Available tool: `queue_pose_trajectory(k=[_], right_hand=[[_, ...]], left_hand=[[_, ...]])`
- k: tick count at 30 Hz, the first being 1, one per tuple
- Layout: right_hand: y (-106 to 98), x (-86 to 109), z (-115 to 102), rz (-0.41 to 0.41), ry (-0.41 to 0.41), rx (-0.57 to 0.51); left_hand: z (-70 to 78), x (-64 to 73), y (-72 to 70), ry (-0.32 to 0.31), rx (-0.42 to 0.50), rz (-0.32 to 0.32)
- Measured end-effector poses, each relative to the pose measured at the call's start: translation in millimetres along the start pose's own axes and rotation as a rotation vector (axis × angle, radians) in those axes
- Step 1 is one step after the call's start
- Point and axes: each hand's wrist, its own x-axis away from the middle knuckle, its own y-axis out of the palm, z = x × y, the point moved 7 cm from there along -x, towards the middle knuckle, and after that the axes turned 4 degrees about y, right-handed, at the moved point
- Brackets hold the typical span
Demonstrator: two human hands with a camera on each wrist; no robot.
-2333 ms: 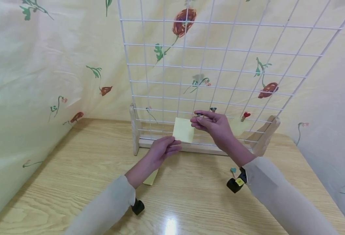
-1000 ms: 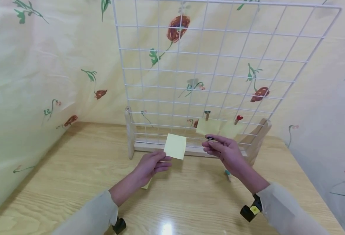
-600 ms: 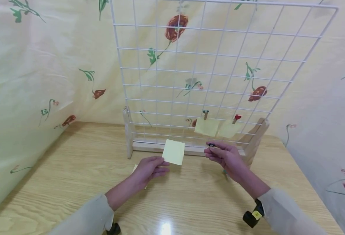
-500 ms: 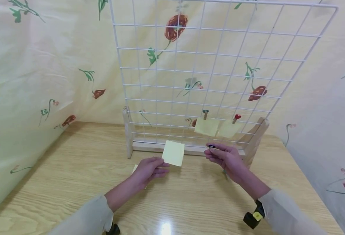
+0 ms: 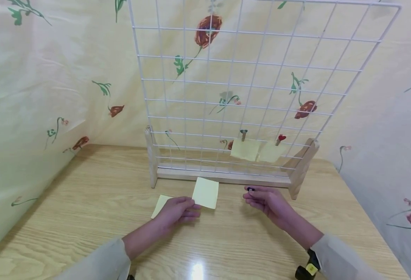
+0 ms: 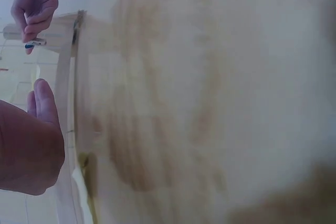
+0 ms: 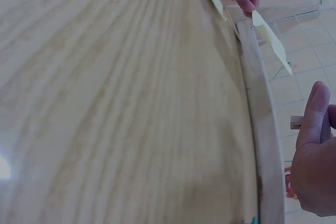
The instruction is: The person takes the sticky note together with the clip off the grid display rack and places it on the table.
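A person's left hand (image 5: 175, 212) pinches a pale yellow note (image 5: 206, 192) by its lower left corner, above the middle of a wooden table (image 5: 240, 241). The right hand (image 5: 270, 202), well apart from the note, pinches a small dark-topped clip (image 5: 250, 189) between thumb and fingers. Two seconds ago, the note was up against the white wire grid (image 5: 229, 84) with both hands beside it; now note and hands are lower, nearer the table's front edge, before the grid's wooden stand (image 5: 222, 177). A loose note (image 5: 160, 206) on the table shows more fully beside the left hand. Toward the table's back right corner, a green-topped clip (image 5: 243, 135) and a red heart clip (image 5: 280, 139) each hold a note on the grid.
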Motion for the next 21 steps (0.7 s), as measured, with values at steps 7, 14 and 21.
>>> queue_pose_trajectory(k=[7,14,21], right_hand=[[-7,1.6,12,0.015,0.061,-0.017],[-9,1.6,20,0.016,0.09,0.001],[-16,2.4,29,0.044,0.129,0.028]], left_hand=[[-8.9,5.9,-2.5,-0.02,-0.022,0.014],[-13.1,12.4,-4.2,-0.028,-0.036,0.018],[-18.3,16.3,-5.0,-0.051,-0.068,0.027]])
